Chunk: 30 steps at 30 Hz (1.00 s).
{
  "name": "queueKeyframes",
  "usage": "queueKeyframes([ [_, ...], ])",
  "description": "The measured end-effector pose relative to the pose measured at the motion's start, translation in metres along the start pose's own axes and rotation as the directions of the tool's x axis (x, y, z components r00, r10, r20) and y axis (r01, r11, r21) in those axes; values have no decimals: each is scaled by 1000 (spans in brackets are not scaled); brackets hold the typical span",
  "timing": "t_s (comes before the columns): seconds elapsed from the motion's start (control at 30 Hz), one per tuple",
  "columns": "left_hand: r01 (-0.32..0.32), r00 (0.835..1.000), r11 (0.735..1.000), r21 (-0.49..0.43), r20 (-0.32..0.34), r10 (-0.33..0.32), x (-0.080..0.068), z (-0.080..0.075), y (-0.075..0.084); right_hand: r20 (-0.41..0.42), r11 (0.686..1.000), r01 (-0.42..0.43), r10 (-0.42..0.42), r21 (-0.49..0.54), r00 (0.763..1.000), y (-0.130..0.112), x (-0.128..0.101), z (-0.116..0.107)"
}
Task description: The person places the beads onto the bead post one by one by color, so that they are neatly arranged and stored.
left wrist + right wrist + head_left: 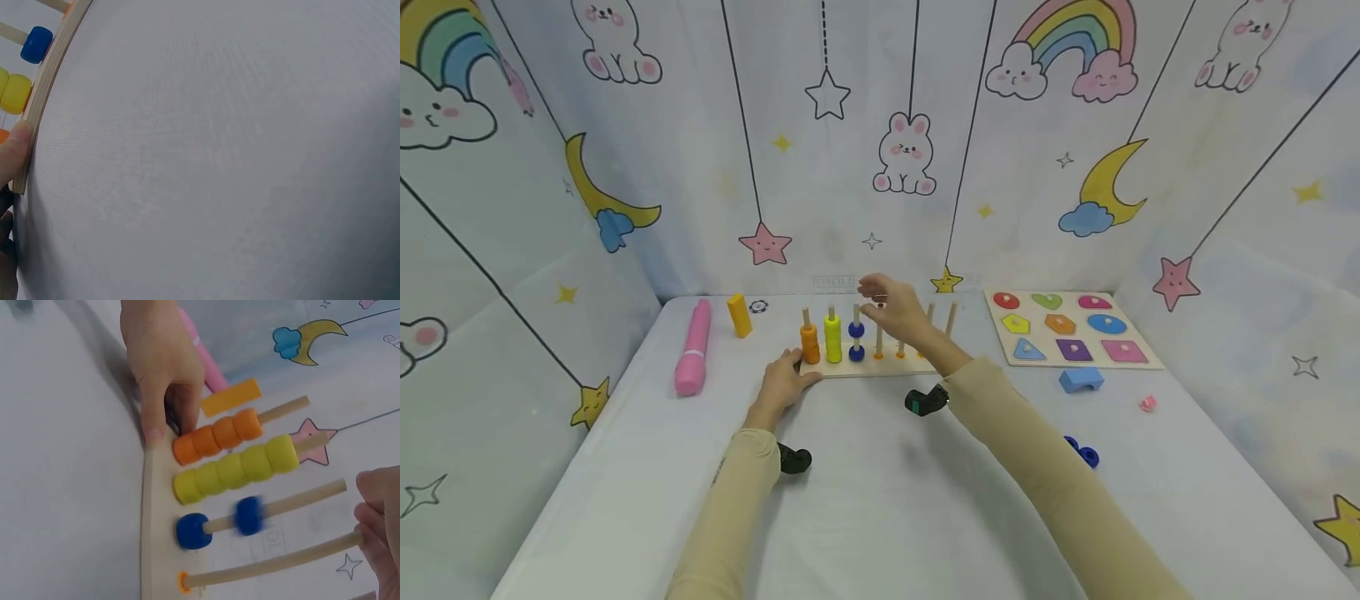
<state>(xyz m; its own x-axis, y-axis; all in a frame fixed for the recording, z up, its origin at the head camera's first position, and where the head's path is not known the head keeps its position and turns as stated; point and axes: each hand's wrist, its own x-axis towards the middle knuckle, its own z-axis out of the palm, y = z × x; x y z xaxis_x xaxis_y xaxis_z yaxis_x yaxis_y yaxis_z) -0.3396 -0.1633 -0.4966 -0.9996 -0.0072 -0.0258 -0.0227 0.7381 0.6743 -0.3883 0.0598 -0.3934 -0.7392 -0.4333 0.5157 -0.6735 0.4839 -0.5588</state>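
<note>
Near the back edge of the table (625, 467) stands a wooden peg board (868, 369) with a row of upright dowels. The left hand (784, 385) lies at the board's left end, fingers fairly straight, its thumb and fingertips pressed against the base edge, bracing it rather than gripping. The right hand (891, 307) hovers above the middle pegs with fingers loosely bent; in the right wrist view its fingertips (375, 512) sit at the tip of a bare dowel (275, 562), and nothing shows in their hold. An orange bead stack (809, 343) and a taller yellow bead stack (832, 337) fill the two leftmost pegs. On the third peg one blue bead (192, 530) rests at the base, and a second blue bead (250, 515), blurred, sits partway along the dowel, apart from the first. A risk, as I judge it: the right hand is close over the thin pegs, so a careless sweep could knock a dowel and tip the light board if the left hand's bracing slackens. More blue beads (1081, 452) lie near the right forearm, where the sleeve could roll them toward the table's front edge.
</note>
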Motion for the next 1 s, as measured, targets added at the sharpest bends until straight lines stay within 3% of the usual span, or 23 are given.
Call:
queueKeyframes([
  [0.23, 2, 1000, 1000, 8, -5, -2, 1, 1, -2, -100, 995, 71, -64, 65, 993, 8, -26, -25],
  [0.43, 7, 1000, 1000, 18, 14, -7, 2, 1, -4, -88, 995, 63, -56, 71, 995, 29, -79, -61],
  [0.63, 5, 1000, 1000, 25, 15, -6, -1, 0, -3, 5, 996, -63, 63, 59, 998, 57, -151, -104],
  [0.8, -4, 1000, 1000, 8, 23, 4, -1, 2, -3, 13, 982, -187, 187, -11, 982, 79, -216, -138],
  [1.0, -17, 1000, 1000, 9, 16, 17, 0, 0, -2, 37, 962, -252, 256, -102, 966, 94, -272, -154],
])
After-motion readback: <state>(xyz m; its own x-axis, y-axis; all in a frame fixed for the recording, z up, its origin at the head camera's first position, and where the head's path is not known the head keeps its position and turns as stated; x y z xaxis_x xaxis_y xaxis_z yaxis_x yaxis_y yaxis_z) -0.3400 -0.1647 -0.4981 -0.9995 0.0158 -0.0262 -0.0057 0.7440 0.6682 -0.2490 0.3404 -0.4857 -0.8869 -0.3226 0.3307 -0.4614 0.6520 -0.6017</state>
